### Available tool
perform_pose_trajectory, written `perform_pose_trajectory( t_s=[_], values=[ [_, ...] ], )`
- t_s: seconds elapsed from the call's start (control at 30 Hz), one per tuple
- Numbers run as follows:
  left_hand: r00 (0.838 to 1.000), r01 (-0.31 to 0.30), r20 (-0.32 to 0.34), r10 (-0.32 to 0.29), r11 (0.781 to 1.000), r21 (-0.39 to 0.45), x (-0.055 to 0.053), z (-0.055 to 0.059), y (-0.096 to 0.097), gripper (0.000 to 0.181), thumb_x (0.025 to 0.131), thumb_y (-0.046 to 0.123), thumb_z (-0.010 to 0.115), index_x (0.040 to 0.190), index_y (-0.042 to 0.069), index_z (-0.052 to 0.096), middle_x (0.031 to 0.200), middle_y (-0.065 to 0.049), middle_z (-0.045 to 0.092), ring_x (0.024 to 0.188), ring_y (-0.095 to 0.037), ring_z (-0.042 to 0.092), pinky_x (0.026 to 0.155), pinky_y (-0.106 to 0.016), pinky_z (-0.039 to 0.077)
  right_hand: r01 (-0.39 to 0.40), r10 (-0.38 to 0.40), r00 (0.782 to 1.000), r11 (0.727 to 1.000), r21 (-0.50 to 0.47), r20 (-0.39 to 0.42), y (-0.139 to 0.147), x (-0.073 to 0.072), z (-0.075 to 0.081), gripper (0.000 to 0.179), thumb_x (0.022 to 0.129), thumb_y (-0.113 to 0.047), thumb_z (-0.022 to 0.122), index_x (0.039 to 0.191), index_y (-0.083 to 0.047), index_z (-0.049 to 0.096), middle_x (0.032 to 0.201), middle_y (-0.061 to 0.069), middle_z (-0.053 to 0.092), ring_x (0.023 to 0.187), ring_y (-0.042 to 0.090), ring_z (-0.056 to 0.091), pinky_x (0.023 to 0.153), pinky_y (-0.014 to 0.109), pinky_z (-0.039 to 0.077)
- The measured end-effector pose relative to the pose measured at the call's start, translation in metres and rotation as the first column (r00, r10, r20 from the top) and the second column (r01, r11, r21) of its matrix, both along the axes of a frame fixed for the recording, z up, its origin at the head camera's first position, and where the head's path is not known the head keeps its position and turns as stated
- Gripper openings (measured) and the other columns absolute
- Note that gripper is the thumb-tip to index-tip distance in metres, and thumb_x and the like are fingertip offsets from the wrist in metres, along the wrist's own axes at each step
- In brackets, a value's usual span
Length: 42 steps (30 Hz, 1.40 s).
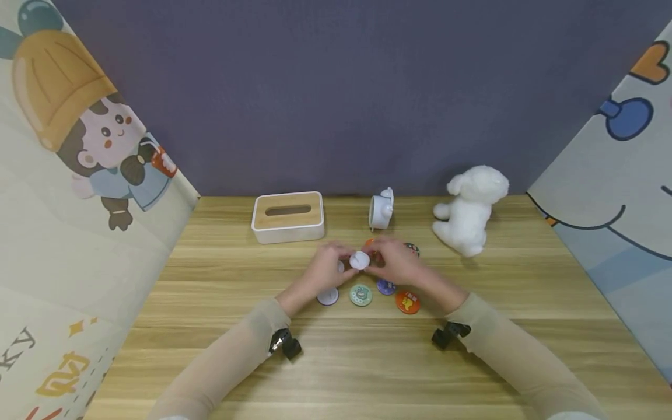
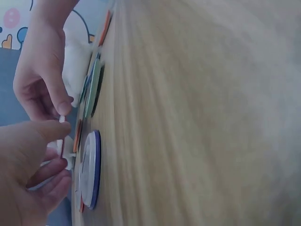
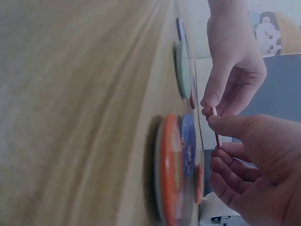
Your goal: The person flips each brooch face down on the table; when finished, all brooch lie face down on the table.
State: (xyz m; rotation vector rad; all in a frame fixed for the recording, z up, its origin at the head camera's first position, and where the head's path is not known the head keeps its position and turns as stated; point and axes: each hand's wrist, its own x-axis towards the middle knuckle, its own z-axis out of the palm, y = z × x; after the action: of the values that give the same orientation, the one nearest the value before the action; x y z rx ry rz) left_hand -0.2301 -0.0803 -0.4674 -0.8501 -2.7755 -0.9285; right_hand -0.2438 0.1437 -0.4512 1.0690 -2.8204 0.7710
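Observation:
Between both hands, a small round badge (image 1: pixel 359 260) is held up above the table, its pale face toward the head camera and a reddish edge visible in the right wrist view. My left hand (image 1: pixel 326 267) pinches its left side, and my right hand (image 1: pixel 397 261) pinches the right side. On the table under and around them lie a whitish badge (image 1: pixel 328 297), a green badge (image 1: pixel 360 295), a purple badge (image 1: pixel 386 286) and an orange badge (image 1: pixel 408 302). A dark patterned badge (image 1: pixel 412 249) and another orange one are partly hidden behind my right hand.
A white tissue box (image 1: pixel 288 234) with a wooden lid stands at the back left. Behind the hands is a white alarm clock (image 1: pixel 380 211), and a white plush toy (image 1: pixel 469 213) sits at the back right. Patterned panels flank the wooden table (image 1: pixel 336 373).

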Motion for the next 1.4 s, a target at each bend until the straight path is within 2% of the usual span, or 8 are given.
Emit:
perform_pose_trajectory(
  t_s=[0.2, 0.47, 0.63, 0.77, 0.9, 1.07, 1.3, 1.4],
  values=[
    [1.0, 0.002, -0.018, -0.003, 0.997, -0.075, 0.002, -0.002, 0.003, 0.035, 0.086, 0.019, 0.09, 0.115, 0.002, 0.08, 0.111, -0.014, 0.081, 0.109, -0.031, 0.074, 0.101, -0.044, 0.061, -0.003, 0.002, 1.0, 1.0, 0.019, 0.031, -0.003, 0.0, -0.007, 0.025, 0.089, -0.023, 0.087, 0.112, -0.012, 0.08, 0.089, 0.001, 0.071, 0.078, 0.014, 0.057, 0.07, 0.026, 0.046],
    [1.0, -0.011, -0.019, 0.008, 0.992, -0.129, 0.002, -0.005, 0.005, 0.034, 0.086, 0.022, 0.09, 0.115, 0.004, 0.081, 0.101, -0.009, 0.08, 0.098, -0.024, 0.067, 0.088, -0.037, 0.061, 0.001, -0.003, 0.999, 0.999, 0.035, 0.038, -0.005, 0.003, -0.006, 0.026, 0.09, -0.021, 0.086, 0.113, -0.009, 0.08, 0.086, 0.002, 0.071, 0.074, 0.015, 0.058, 0.067, 0.025, 0.046],
    [0.999, -0.011, -0.033, 0.007, 0.99, -0.141, 0.001, -0.006, 0.005, 0.035, 0.085, 0.024, 0.091, 0.114, 0.005, 0.081, 0.097, -0.006, 0.081, 0.096, -0.023, 0.066, 0.092, -0.039, 0.057, 0.005, -0.006, 0.999, 1.0, 0.024, 0.05, -0.006, 0.004, -0.008, 0.025, 0.09, -0.02, 0.085, 0.113, -0.008, 0.081, 0.091, 0.003, 0.072, 0.077, 0.014, 0.058, 0.068, 0.024, 0.047],
    [0.999, -0.011, -0.034, 0.006, 0.991, -0.135, -0.002, -0.006, 0.004, 0.037, 0.084, 0.024, 0.091, 0.113, 0.003, 0.081, 0.098, -0.007, 0.082, 0.095, -0.024, 0.07, 0.098, -0.042, 0.053, -0.007, 0.006, 0.999, 1.0, 0.029, 0.038, -0.004, 0.002, -0.008, 0.029, 0.091, -0.022, 0.085, 0.114, -0.006, 0.08, 0.098, 0.005, 0.075, 0.084, 0.016, 0.065, 0.075, 0.03, 0.055],
    [0.999, -0.038, 0.0, 0.038, 0.996, -0.077, -0.008, -0.003, 0.005, 0.035, 0.088, 0.022, 0.086, 0.116, 0.002, 0.08, 0.108, -0.011, 0.082, 0.102, -0.027, 0.073, 0.105, -0.045, 0.052, 0.068, -0.068, 0.998, 0.997, 0.028, 0.006, 0.007, -0.006, -0.006, 0.033, 0.088, -0.019, 0.085, 0.116, -0.002, 0.078, 0.102, 0.009, 0.078, 0.09, 0.021, 0.071, 0.081, 0.039, 0.062],
    [0.997, -0.07, 0.038, 0.069, 0.997, 0.014, -0.022, 0.003, 0.014, 0.028, 0.094, 0.011, 0.076, 0.119, -0.001, 0.078, 0.117, -0.016, 0.08, 0.107, -0.031, 0.075, 0.099, -0.043, 0.061, 0.215, -0.215, 0.977, 0.977, 0.012, 0.0, 0.023, -0.019, -0.002, 0.036, 0.086, -0.012, 0.083, 0.119, 0.002, 0.075, 0.112, 0.019, 0.078, 0.086, 0.028, 0.069, 0.078, 0.045, 0.06],
    [0.989, -0.095, 0.107, 0.097, 0.995, -0.018, -0.043, 0.003, 0.029, 0.036, 0.09, 0.005, 0.076, 0.126, 0.002, 0.076, 0.121, -0.012, 0.08, 0.108, -0.026, 0.077, 0.096, -0.038, 0.063, 0.194, -0.193, 0.981, 0.979, 0.059, -0.019, 0.024, -0.026, -0.005, 0.037, 0.086, -0.014, 0.083, 0.119, 0.002, 0.076, 0.117, 0.02, 0.078, 0.112, 0.041, 0.071, 0.107, 0.058, 0.054],
    [0.989, -0.074, 0.125, 0.079, 0.996, -0.039, -0.046, 0.001, 0.034, 0.038, 0.087, 0.005, 0.078, 0.125, 0.004, 0.077, 0.12, -0.01, 0.081, 0.102, -0.023, 0.075, 0.091, -0.035, 0.062, 0.168, -0.166, 0.986, 0.983, 0.072, -0.033, 0.02, -0.027, -0.009, 0.032, 0.086, -0.013, 0.084, 0.114, -0.001, 0.078, 0.112, 0.016, 0.08, 0.113, 0.04, 0.071, 0.11, 0.058, 0.051]
  ],
)
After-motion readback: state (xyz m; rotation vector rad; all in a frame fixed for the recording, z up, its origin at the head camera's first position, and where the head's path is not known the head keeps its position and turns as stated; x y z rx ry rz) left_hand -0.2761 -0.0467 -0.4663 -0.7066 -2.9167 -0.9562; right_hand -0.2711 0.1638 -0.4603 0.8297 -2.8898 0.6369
